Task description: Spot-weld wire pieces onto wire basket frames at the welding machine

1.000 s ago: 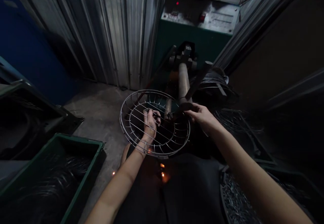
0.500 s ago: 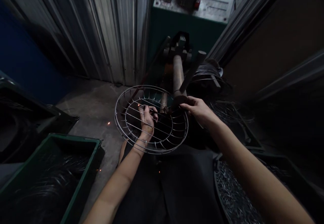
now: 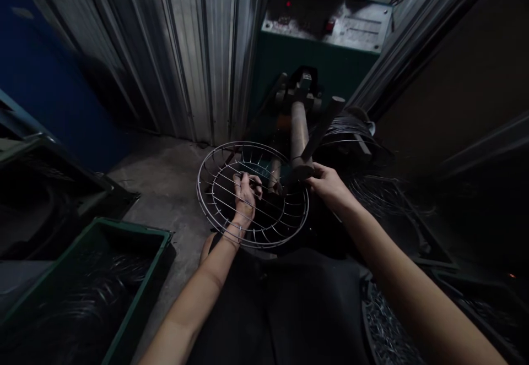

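A round wire basket (image 3: pixel 253 245), with parallel wires across its middle and short ribs to its double rim, is held tilted before a metal machine arm (image 3: pixel 300 125). My left hand (image 3: pixel 247 193) is at its middle, fingers curled closed on the wires; the rim crosses in front of my wrist. At the basket's right edge, my right hand (image 3: pixel 329 188) pinches the rim beside the round end of the machine arm. Its fingertips are partly hidden there. A lower metal rod (image 3: pixel 274 175) shows behind the basket wires.
A green crate (image 3: pixel 161 238) with dark wire pieces stands at left. At lower right is a container of small metal pieces (image 3: pixel 390 321). Wire coils (image 3: pixel 349 125) lie right of the machine arm. Behind stands a green machine cabinet (image 3: pixel 322 51) beside a corrugated metal wall (image 3: pixel 182 51).
The view has shifted slightly, so the scene sits lower and further right. Orange sparks by the basket have gone; one shows at far right. A red light now shows on the machine panel.
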A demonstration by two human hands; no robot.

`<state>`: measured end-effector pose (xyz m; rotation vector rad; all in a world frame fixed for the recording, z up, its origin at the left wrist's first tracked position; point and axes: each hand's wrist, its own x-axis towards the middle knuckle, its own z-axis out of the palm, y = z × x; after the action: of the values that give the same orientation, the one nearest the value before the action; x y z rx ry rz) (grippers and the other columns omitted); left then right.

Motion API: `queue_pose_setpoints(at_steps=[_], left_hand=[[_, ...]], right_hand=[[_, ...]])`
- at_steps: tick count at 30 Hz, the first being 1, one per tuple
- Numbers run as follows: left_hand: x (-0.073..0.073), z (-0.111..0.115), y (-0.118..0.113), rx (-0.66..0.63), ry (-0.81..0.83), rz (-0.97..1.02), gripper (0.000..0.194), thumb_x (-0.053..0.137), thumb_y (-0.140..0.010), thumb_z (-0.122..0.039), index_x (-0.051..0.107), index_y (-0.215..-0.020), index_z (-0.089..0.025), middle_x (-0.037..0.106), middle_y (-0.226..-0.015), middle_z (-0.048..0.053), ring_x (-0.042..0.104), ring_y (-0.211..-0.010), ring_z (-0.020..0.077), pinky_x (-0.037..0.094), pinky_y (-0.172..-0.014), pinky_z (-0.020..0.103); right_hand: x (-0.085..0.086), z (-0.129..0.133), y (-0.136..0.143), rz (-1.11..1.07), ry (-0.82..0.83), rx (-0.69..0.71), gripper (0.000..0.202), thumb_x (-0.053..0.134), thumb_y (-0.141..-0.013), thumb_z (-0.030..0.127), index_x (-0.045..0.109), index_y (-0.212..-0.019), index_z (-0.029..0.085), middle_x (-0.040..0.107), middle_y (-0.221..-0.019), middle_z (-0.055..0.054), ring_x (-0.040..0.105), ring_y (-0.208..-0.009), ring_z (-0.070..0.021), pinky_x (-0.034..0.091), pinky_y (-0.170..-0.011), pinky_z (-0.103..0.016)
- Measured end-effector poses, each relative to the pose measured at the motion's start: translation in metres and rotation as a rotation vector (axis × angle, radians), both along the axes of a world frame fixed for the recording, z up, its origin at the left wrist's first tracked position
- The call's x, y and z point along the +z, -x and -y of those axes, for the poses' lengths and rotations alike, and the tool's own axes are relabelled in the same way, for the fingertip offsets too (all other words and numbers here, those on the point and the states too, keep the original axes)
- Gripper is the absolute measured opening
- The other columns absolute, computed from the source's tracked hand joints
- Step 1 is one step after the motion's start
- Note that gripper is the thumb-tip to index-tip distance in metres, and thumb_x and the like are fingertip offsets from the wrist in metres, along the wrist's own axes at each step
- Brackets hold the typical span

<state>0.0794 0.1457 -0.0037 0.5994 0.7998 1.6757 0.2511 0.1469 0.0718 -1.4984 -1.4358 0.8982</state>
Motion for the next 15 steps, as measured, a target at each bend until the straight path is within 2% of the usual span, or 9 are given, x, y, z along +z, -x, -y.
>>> queue_pose_setpoints(at_steps=[4,7,11,15], left_hand=[[-0.002,0.002,0.003,-0.055,-0.012,0.078,0.019,0.051,-0.087,-0.038,0.044,-0.084,-0.021,0.056,-0.069,-0.004,0.046,-0.045,0.0053,0.035,-0.042,0.016],[-0.003,0.005,0.004,-0.097,-0.012,0.119,0.019,0.049,-0.088,-0.038,0.049,-0.084,-0.020,0.056,-0.072,-0.002,0.049,-0.049,0.0062,0.037,-0.044,0.017],[-0.003,0.007,0.001,-0.045,-0.024,0.103,0.022,0.047,-0.090,-0.037,0.049,-0.076,-0.019,0.055,-0.073,-0.001,0.048,-0.050,0.0058,0.037,-0.043,0.017],[-0.004,0.001,-0.002,-0.013,-0.042,0.099,0.022,0.044,-0.091,-0.034,0.047,-0.076,-0.019,0.054,-0.073,-0.001,0.048,-0.049,0.0054,0.038,-0.042,0.016]], right_hand=[[0.003,0.001,0.005,-0.017,0.021,-0.003,0.041,0.072,-0.057,0.046,0.065,-0.084,0.016,0.064,-0.072,-0.002,0.050,-0.058,-0.0126,0.036,-0.049,-0.025],[0.005,0.011,0.003,0.032,-0.001,0.000,0.038,0.071,-0.062,0.046,0.066,-0.086,0.017,0.063,-0.072,-0.002,0.052,-0.061,-0.0141,0.039,-0.052,-0.025],[0.002,0.032,-0.005,0.212,-0.064,-0.016,0.033,0.066,-0.072,0.044,0.066,-0.095,0.020,0.067,-0.087,-0.005,0.059,-0.078,-0.0186,0.046,-0.065,-0.030],[-0.006,0.036,-0.012,0.213,-0.048,-0.017,0.035,0.068,-0.071,0.044,0.064,-0.095,0.020,0.067,-0.088,-0.004,0.060,-0.078,-0.0188,0.047,-0.068,-0.031]])
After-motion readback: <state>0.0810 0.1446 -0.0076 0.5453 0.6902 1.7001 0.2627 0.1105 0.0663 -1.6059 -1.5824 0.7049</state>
